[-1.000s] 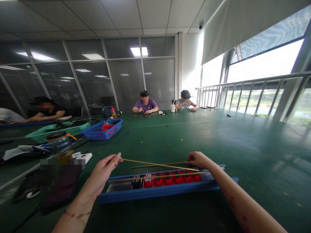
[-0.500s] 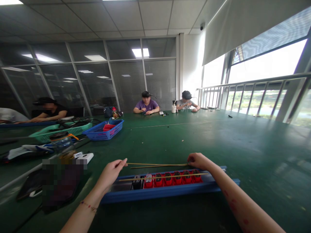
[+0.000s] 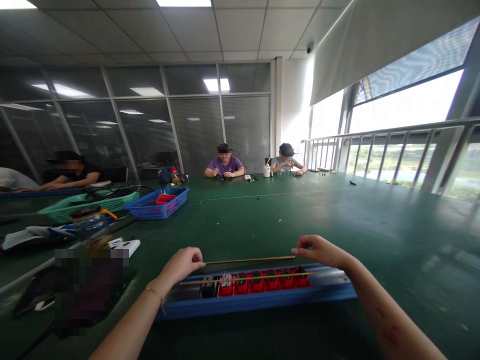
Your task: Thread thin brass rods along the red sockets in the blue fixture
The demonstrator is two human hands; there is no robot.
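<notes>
A thin yellowish stick lies level just behind the blue tray. My left hand is closed, fingertips pinched at the stick's left end. At its right end, my right hand has curled fingers with the tips at the stick. Whether this is one stick or two lined up I cannot tell. The long tray holds a row of red holders with dark tops and, at the left, a black holder. Another thin stick rests lengthwise across the row.
Left of me are a dark phone-like object, a white device, a jar with an orange strap, a blue basket and a green basket. Several people sit around the green table.
Two sticks stretched slightly apart between my hands; now a single line shows there. My left hand has moved right and down, its fingers more curled. The right hand has shifted slightly right.
</notes>
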